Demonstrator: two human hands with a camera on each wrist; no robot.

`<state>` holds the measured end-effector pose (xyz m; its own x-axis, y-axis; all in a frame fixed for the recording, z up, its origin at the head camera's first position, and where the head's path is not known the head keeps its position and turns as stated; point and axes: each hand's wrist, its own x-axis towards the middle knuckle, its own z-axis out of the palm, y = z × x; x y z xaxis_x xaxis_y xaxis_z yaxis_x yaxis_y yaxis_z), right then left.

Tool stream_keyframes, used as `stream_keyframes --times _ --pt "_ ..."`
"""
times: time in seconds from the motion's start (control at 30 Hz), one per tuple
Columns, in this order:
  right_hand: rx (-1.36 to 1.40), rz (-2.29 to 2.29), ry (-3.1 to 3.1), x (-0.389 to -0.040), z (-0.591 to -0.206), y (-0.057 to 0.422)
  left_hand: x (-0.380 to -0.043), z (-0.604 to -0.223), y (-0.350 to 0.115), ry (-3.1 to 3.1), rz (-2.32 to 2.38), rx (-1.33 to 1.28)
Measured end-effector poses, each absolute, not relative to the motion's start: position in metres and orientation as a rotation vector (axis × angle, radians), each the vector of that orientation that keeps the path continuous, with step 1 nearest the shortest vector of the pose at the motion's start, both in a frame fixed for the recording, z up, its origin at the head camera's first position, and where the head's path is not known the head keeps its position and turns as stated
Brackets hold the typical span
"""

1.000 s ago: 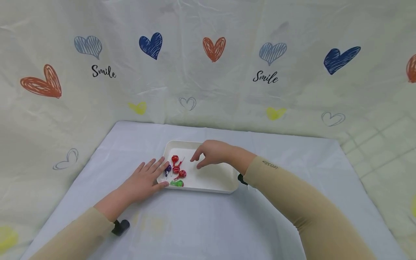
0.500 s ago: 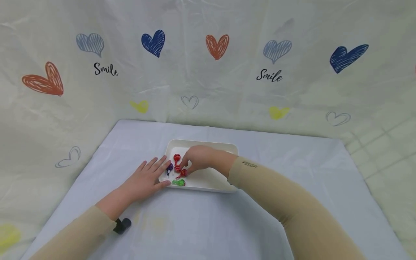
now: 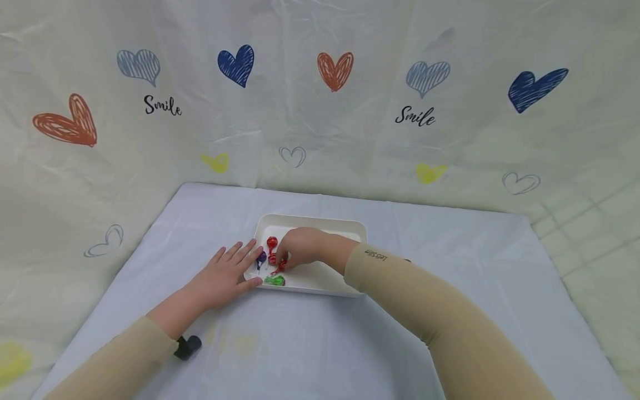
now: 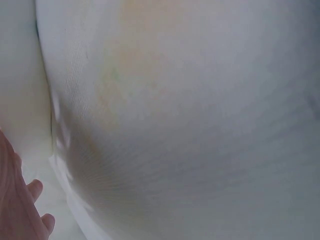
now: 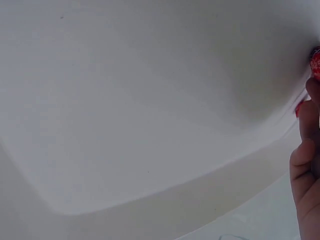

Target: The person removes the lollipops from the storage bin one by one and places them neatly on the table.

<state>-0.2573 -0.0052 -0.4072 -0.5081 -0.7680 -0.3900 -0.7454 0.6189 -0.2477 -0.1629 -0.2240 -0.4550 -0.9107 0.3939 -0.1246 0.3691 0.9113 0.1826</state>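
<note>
A white tray (image 3: pixel 327 279) holds several wrapped lollipops at its left end. With fingers spread straight, my left hand (image 3: pixel 220 280) rests along the tray's left edge, thumb at the front corner. My right hand (image 3: pixel 302 246) reaches down into the tray and pinches a red lollipop (image 3: pixel 283 265) between thumb and fingers. Beside those fingers lie one red lollipop (image 3: pixel 271 242) toward the back and another red lollipop (image 3: pixel 272 259) closer in. A purple lollipop (image 3: pixel 261 256) sits near my left fingertips, a green lollipop (image 3: pixel 274 281) by the front wall. In the right wrist view red wrapper (image 5: pixel 315 65) shows at the fingertips.
The tray stands on a table with a white cloth (image 3: pixel 440 239). Behind it hangs a pale sheet (image 3: pixel 370 83) printed with hearts and "Smile". A small black device (image 3: pixel 188 348) shows under the left wrist.
My right hand has moved left and down from over the middle of the tray to a red lollipop, and its fingers have closed in. The left hand has stayed at the tray's edge.
</note>
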Motion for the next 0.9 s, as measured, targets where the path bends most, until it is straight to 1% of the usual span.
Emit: stream_keyframes --times 0.9 --pt "-0.995 -0.079 2.447 -0.276 -0.401 0.062 -0.16 -0.452 -0.222 2.915 0.205 0.584"
